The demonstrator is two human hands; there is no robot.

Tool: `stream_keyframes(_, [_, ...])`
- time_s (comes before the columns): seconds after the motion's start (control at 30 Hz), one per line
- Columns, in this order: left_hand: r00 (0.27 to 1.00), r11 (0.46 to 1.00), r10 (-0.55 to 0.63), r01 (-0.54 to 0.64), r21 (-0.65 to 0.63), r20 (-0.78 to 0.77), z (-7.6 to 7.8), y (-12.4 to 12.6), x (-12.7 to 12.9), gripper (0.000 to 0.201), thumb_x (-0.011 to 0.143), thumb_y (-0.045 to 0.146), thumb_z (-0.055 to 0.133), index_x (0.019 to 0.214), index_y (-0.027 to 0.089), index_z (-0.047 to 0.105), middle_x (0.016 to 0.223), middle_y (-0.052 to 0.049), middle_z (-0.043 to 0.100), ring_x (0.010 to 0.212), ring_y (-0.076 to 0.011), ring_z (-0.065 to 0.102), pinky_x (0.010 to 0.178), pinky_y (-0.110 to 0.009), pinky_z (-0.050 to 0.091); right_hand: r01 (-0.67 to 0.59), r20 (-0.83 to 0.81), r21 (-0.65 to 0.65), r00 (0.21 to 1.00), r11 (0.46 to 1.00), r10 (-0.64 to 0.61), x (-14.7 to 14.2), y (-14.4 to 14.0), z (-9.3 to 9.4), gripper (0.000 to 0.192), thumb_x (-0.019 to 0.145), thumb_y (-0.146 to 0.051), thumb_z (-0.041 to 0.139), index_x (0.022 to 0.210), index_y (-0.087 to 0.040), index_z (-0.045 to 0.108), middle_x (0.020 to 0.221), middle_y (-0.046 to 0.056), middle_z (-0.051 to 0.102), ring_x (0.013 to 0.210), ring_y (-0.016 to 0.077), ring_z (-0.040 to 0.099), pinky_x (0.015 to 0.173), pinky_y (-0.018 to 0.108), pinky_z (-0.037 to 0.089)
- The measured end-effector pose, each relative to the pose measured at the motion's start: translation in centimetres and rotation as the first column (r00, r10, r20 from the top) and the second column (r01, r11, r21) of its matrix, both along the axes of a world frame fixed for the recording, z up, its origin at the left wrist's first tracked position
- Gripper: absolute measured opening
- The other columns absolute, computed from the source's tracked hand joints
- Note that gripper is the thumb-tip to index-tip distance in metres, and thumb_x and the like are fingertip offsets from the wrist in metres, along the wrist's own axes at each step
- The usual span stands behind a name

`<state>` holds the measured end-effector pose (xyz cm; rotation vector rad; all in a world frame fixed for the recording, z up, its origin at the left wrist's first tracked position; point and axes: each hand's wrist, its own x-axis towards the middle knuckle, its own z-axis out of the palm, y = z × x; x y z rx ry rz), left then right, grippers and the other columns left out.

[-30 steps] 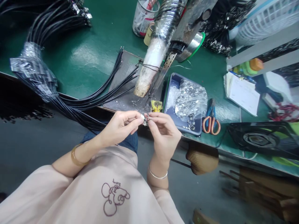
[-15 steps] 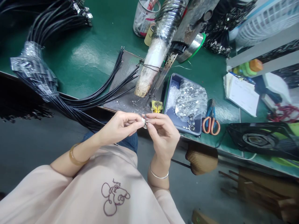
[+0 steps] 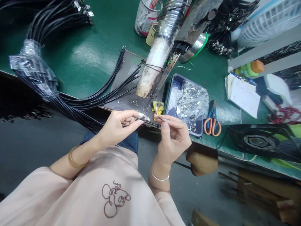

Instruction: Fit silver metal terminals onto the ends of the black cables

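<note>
At the near edge of the green tabletop (image 3: 94, 59), my left hand (image 3: 117, 127) pinches a small silvery metal piece (image 3: 144, 116) between thumb and forefinger, grip closed on it. My right hand (image 3: 174, 138) is just beside it, fingertips (image 3: 162, 118) pressed together below a yellow fixture (image 3: 158, 106); whether that grip has anything in it I cannot tell. Black cables (image 3: 103, 94) fan out to the left; a blue tray (image 3: 175, 82) of metal parts and orange-handled scissors (image 3: 212, 121) lie to the right.
</note>
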<state>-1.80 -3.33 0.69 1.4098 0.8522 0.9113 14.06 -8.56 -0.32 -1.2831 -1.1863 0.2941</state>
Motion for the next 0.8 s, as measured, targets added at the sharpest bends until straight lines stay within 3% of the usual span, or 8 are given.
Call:
stream_keyframes(0.17, [0.999, 0.997, -0.010, 0.013, -0.076, 0.036, 0.03, 0.27, 0.25, 0.012, 0.082, 0.023, 0.065, 0.077, 0.013, 0.067, 0.051, 0.008, 0.035, 0.048, -0.0054, 0.029, 0.046, -0.020, 0.024, -0.050, 0.238, 0.105, 0.971, 0.993, 0.024, -0.40, -0.41, -0.07, 0.018, 0.092, -0.010, 0.063, 0.102, -0.025, 0.066, 0.098, 0.002, 0.077, 0.087, 0.0183, 0.076, 0.075, 0.035, 0.066])
stream_keyframes(0.33, [0.996, 0.988, -0.023, 0.035, -0.151, 0.081, 0.35, 0.63, 0.56, 0.012, 0.078, 0.024, 0.066, 0.072, 0.014, 0.062, 0.051, 0.008, 0.033, 0.048, -0.0052, 0.028, 0.046, -0.019, 0.023, -0.080, 0.444, 0.167, 0.896, 0.983, -0.002, -0.56, -0.39, -0.24, 0.021, 0.087, -0.011, 0.071, 0.100, -0.027, 0.067, 0.095, 0.001, 0.078, 0.083, 0.0180, 0.076, 0.071, 0.033, 0.065])
stream_keyframes(0.4, [0.994, 0.982, -0.020, 0.041, -0.186, 0.109, 0.35, 0.67, 0.69, 0.013, 0.078, 0.024, 0.066, 0.072, 0.014, 0.061, 0.052, 0.007, 0.036, 0.048, -0.0052, 0.029, 0.047, -0.019, 0.025, -0.089, 0.403, 0.151, 0.915, 0.984, 0.020, -0.60, -0.35, -0.29, 0.019, 0.088, -0.011, 0.070, 0.098, -0.026, 0.067, 0.093, 0.001, 0.078, 0.082, 0.0178, 0.076, 0.071, 0.033, 0.065])
stream_keyframes(0.6, [0.994, 0.969, -0.003, 0.030, -0.245, 0.111, -0.04, 0.41, 0.90, 0.014, 0.078, 0.027, 0.066, 0.074, 0.013, 0.064, 0.054, 0.005, 0.042, 0.051, -0.0068, 0.035, 0.049, -0.020, 0.030, -0.094, 0.057, -0.017, 0.994, 0.995, 0.095, -0.59, -0.33, -0.29, 0.008, 0.092, -0.015, 0.065, 0.093, -0.023, 0.063, 0.089, 0.001, 0.076, 0.082, 0.0168, 0.076, 0.071, 0.031, 0.065])
stream_keyframes(0.8, [0.995, 0.975, -0.002, 0.024, -0.223, 0.099, -0.20, 0.32, 0.83, 0.016, 0.078, 0.029, 0.067, 0.072, 0.014, 0.064, 0.055, 0.004, 0.044, 0.052, -0.0074, 0.036, 0.050, -0.021, 0.032, -0.033, 0.061, 0.018, 0.998, 0.999, 0.032, -0.73, -0.13, -0.27, 0.006, 0.092, -0.017, 0.066, 0.091, -0.022, 0.063, 0.091, 0.002, 0.075, 0.084, 0.0177, 0.076, 0.073, 0.034, 0.066])
